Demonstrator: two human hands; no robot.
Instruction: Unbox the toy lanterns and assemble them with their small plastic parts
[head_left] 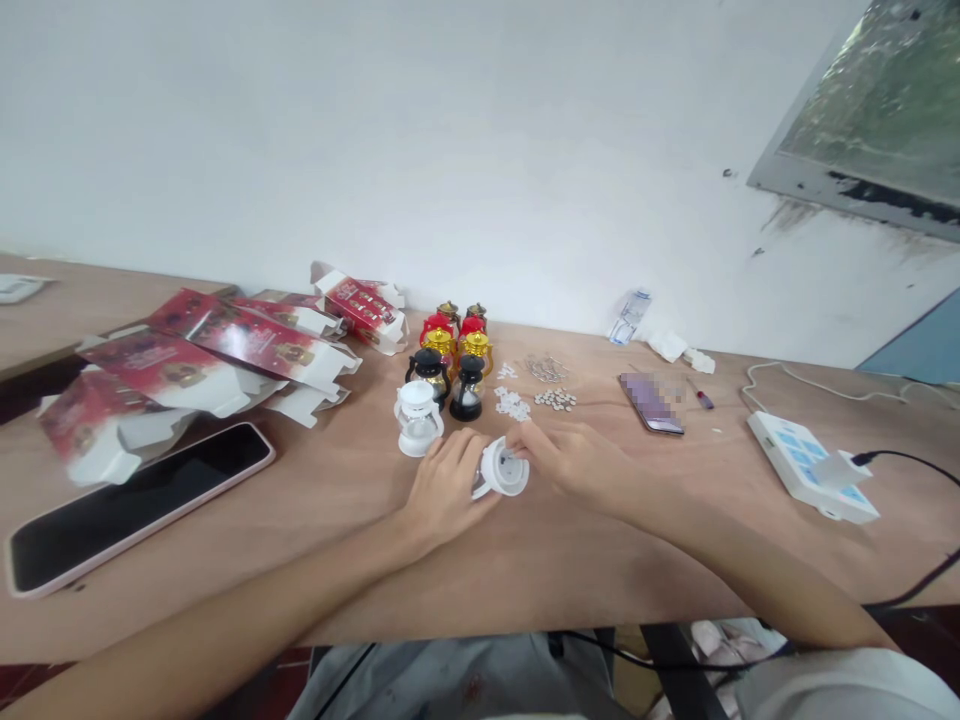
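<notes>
My left hand (450,482) is wrapped round a small white lantern (504,468), tipped so that its hollow round base faces up and toward me. At the base's rim my right hand (562,455) has its fingers pinched together; anything between them is hidden. Just beyond my left hand a second white lantern (418,420) stands upright. Behind it are black lanterns (468,388), gold lanterns (476,350), red ones and bronze-coloured ones in two rows. Small white pieces (513,404), round button cells (555,400) and thin metal bits (546,368) lie in piles beyond my hands.
Flattened red and white boxes (247,345) are heaped at the left, with a large phone (142,505) in front. Another phone (651,403), a small screwdriver (703,399) and crumpled tissue (667,346) lie to the right. A white power strip (810,465) with cables sits at far right.
</notes>
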